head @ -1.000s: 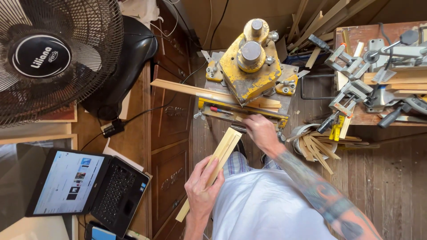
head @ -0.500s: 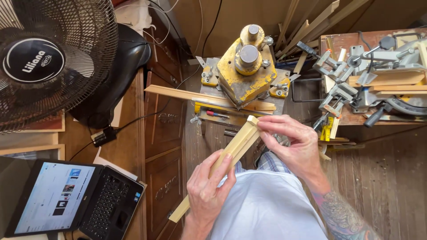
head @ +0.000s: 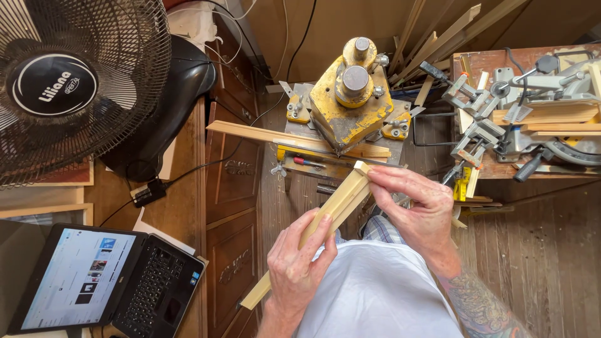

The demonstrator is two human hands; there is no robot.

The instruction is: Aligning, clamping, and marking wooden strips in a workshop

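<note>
Both hands are holding one pale wooden strip [head: 332, 209], a long moulding with a squared profile and a smooth, unfinished face. Its long axis is running diagonally, from a low end beside the left wrist up and away to a cut end under the right fingertips. The left hand [head: 299, 266] is wrapping narrowly around the middle of the strip, thumb lying along the top face and fingers curling underneath. The right hand [head: 416, 209] is pinching the far end, its fingers closing over the top corner, so this hand is the nearer one to the cut end. Just beyond that end, ahead of the right hand, is standing a yellow metal machine [head: 350, 103], chipped and worn, with two grey steel cylinders on top and another wooden strip [head: 294, 139] lying across its bed. Off to the left of the left hand are sitting an open laptop [head: 94, 285] and a black fan [head: 69, 81].
</note>
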